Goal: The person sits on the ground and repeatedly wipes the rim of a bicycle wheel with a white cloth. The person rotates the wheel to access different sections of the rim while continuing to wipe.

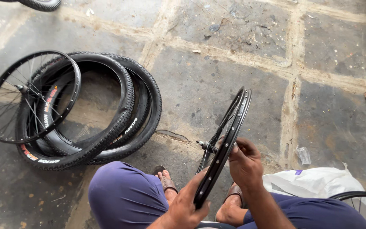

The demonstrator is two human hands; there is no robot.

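Black bare rim (227,140) stands on edge between knees, plane running away from person. Left hand (189,203) clamped on near lower arc; right hand (244,163) pinching rim's right flank, nearer axle (202,144). Tyre stack (102,106) well left of rim.
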